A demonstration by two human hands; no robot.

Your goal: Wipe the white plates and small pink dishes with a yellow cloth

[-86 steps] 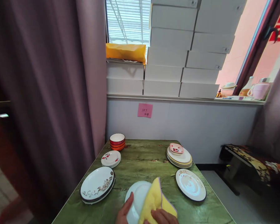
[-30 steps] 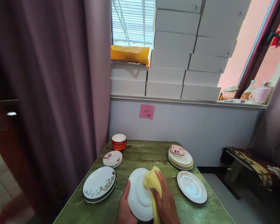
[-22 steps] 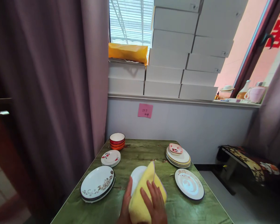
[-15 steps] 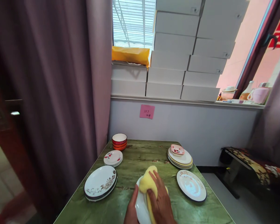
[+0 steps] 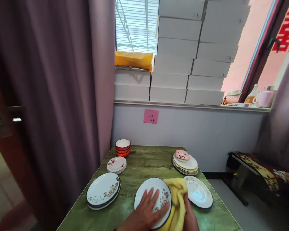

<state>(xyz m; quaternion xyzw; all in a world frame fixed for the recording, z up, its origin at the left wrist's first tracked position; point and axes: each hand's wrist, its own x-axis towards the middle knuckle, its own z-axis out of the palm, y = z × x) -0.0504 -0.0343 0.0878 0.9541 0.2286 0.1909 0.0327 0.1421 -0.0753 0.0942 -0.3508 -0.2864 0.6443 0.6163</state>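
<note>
Two bare hands work at the lower edge of the frame: the left hand (image 5: 143, 213) lies with fingers spread flat over a dark-rimmed plate (image 5: 153, 183), gripping nothing that shows, while the right hand (image 5: 190, 215), fingers curled and partly hidden, holds a bunched yellow cloth (image 5: 178, 199) against the plate's right edge. Whether the plate rests on the green counter (image 5: 146, 163) or is held just above it cannot be told. The plate's plain white underside faced up half a second ago; its brown floral face is now uppermost, which suggests that the wiping has passed from back to front. Slightly farther, a stack of floral plates (image 5: 102, 188) stands at lower left, and a single floral plate (image 5: 197, 192) at lower right, just beside the cloth. Beyond these lie small red-flowered plates (image 5: 116, 164), left of centre, and, to the right, a plate stack (image 5: 192, 163) topped by a pink dish (image 5: 182, 155). Stacked red and orange bowls (image 5: 122, 149) occupy the counter's far left corner. Behind, a pink note (image 5: 151, 116) marks the wall at mid-frame, below white boxes (image 5: 175, 65) filling the upper centre.
</note>
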